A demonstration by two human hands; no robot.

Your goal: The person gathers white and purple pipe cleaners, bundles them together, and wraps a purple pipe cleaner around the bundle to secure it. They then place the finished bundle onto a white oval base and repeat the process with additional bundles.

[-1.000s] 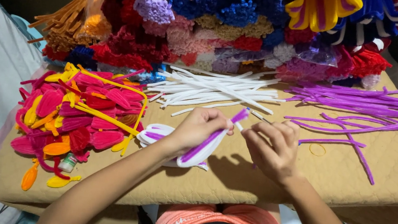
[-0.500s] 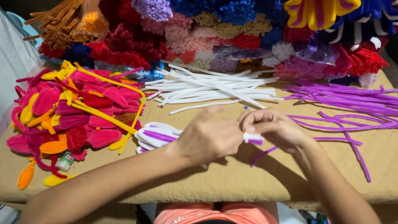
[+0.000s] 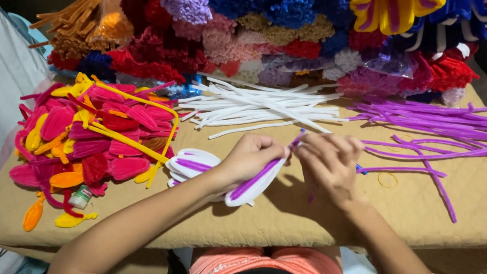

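Note:
My left hand [image 3: 251, 156] grips a white petal-shaped loop of fuzzy wire with a purple strip down its middle [image 3: 256, 183]. My right hand [image 3: 330, 163] pinches the purple wire end sticking up at the top of that petal, right beside my left fingertips. Both hands hover over a tan quilted board [image 3: 319, 227]. Two or three finished white-and-purple petals [image 3: 190, 164] lie just left of my left wrist.
White fuzzy wires [image 3: 259, 107] lie behind my hands, purple ones [image 3: 436, 127] to the right. A heap of pink, red and yellow petals [image 3: 89, 136] sits at left with a small glue bottle [image 3: 81, 196]. Bundles of colourful fuzzy flowers [image 3: 281, 30] line the back.
The white-and-purple petal has come back into view under my left hand. My right hand moved from the white piece's end to the purple tip at the petal's top.

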